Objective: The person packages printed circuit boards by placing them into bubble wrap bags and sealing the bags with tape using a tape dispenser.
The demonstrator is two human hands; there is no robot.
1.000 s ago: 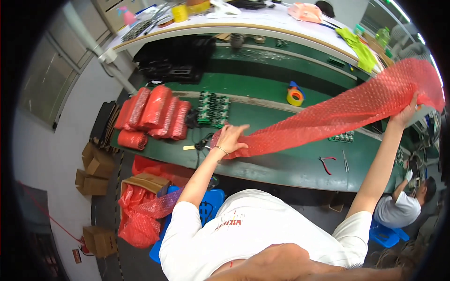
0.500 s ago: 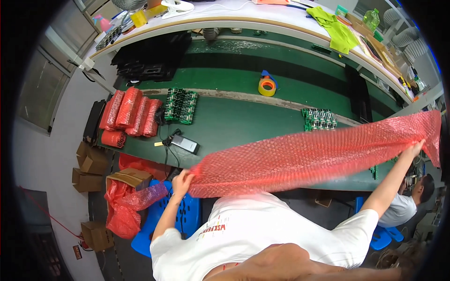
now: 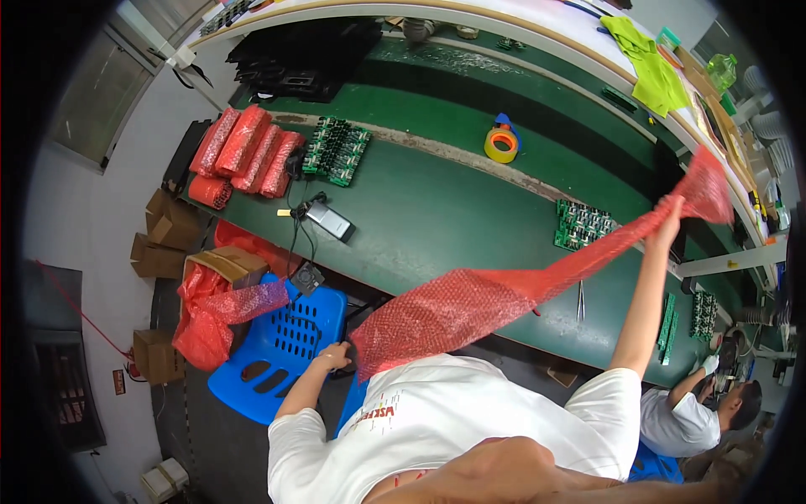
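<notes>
Above green table (image 3: pixel 420 223), clenching red bubble wrap (image 3: pixel 445 315) with right hand (image 3: pixel 667 220); cannot tell grip of left hand (image 3: pixel 334 358); might sweep away the tweezers (image 3: pixel 581 290) by swinging low.

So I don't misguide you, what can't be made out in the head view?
All head view:
Left hand: too small to tell whether its fingers grip the red bubble wrap.
Small red object left of the tweezers: mostly covered by that wrap.
Red bundles: contents hidden by their wrapping.
Carton: inside hidden by draped wrap.
Upper shelf: cut off by the top edge.
</notes>
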